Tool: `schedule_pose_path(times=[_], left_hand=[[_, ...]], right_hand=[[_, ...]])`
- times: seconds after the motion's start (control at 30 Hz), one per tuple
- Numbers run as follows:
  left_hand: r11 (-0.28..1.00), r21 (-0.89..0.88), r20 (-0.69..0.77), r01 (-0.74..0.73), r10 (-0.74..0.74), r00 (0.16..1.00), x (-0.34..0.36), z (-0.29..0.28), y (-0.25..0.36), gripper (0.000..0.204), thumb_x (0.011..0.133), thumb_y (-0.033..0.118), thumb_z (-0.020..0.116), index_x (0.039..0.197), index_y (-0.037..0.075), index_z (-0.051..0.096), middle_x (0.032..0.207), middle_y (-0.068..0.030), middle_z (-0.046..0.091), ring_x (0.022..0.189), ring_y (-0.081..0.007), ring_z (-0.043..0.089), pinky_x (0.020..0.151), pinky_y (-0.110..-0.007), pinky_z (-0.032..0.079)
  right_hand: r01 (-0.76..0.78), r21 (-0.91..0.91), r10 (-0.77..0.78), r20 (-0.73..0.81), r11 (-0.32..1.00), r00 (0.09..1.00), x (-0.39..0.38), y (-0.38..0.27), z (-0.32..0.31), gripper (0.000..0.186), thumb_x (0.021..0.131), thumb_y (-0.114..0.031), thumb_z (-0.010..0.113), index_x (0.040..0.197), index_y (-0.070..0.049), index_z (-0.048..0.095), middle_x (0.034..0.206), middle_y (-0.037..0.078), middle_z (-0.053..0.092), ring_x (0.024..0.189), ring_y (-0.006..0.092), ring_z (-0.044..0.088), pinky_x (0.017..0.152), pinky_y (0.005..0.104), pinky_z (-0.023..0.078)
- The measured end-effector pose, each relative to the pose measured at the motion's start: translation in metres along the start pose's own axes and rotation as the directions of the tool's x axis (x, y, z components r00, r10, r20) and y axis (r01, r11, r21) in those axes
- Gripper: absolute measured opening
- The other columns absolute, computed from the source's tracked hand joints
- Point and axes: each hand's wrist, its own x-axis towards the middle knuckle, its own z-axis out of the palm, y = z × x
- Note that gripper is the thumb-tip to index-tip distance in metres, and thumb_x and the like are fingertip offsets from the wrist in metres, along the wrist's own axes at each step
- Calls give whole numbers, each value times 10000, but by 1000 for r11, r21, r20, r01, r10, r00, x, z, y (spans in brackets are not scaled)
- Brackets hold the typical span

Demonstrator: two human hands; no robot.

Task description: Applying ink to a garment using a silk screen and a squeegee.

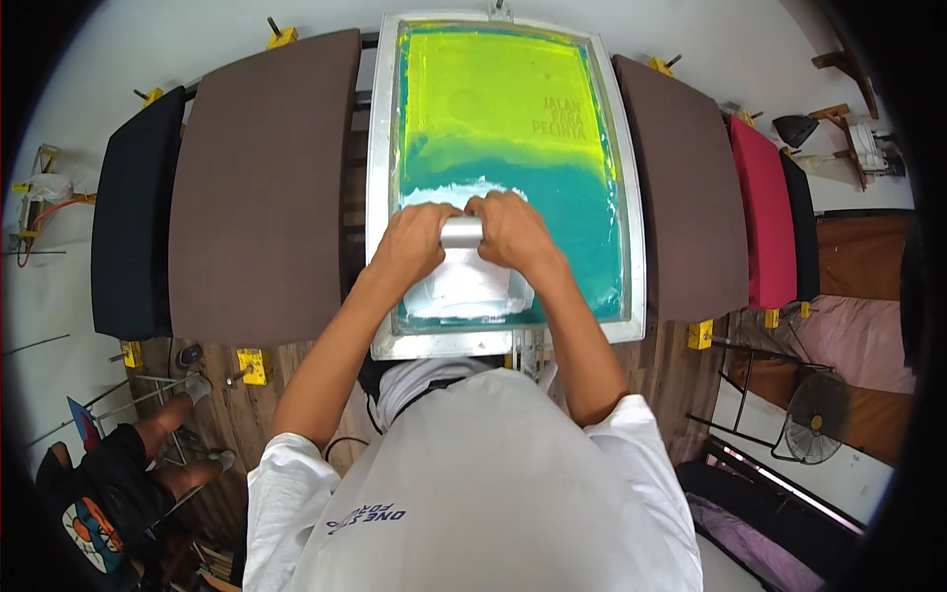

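My left hand [414, 242] and my right hand [511, 232] are both closed round a silver squeegee bar [461, 231], held across the lower half of a screen-printing screen. The screen has an aluminium frame [383, 148] and a stencil surface [493, 79] that is lime yellow at the far end and teal nearer me, with faint lettering at upper right. A patch of white ink [459, 286] lies just below the bar, between my forearms, and a thinner white smear shows beyond my knuckles. Whether the blade touches the mesh is hidden.
Brown platens [261, 178] [681, 187] flank the screen, with navy [133, 217] and red [764, 217] ones farther out, mounted on yellow brackets [254, 365]. A co-worker [104, 493] is at lower left. A standing fan [817, 419] is at lower right.
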Motion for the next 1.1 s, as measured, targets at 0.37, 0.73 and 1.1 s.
schedule_pose_path(times=[0.37, 0.73, 1.1], left_hand=[[1000, 3, -131, 22, -21, 991, -46, 25, 21, 383, 712, -185, 563, 1061, -54, 651, 1009, -263, 663, 858, -440, 656, 784, -479, 530], [995, 101, -21, 13, -11, 1000, -104, 34, 44, 409, 756, -135, 561, 1137, -26, 664, 1099, -183, 651, 981, -338, 644, 863, -420, 489], [997, -11, 71, 81, -80, 994, -45, -2, 39, 377, 721, -121, 581, 1045, 22, 712, 922, -233, 695, 873, -410, 673, 818, -464, 543]], right_hand=[[34, 94, -24, -110, 995, 994, -51, -11, 27, 473, 587, 39, 728, 1053, -14, 669, 1064, 166, 655, 985, 372, 588, 874, 436, 527], [-40, 128, 43, -23, 991, 999, -110, -35, 38, 551, 589, 36, 735, 1128, -30, 642, 1168, 166, 628, 1064, 360, 570, 895, 430, 526], [-55, 1, 55, 54, 998, 997, -56, -21, -6, 324, 694, -9, 677, 998, -110, 720, 946, 140, 691, 923, 360, 652, 772, 456, 556]])
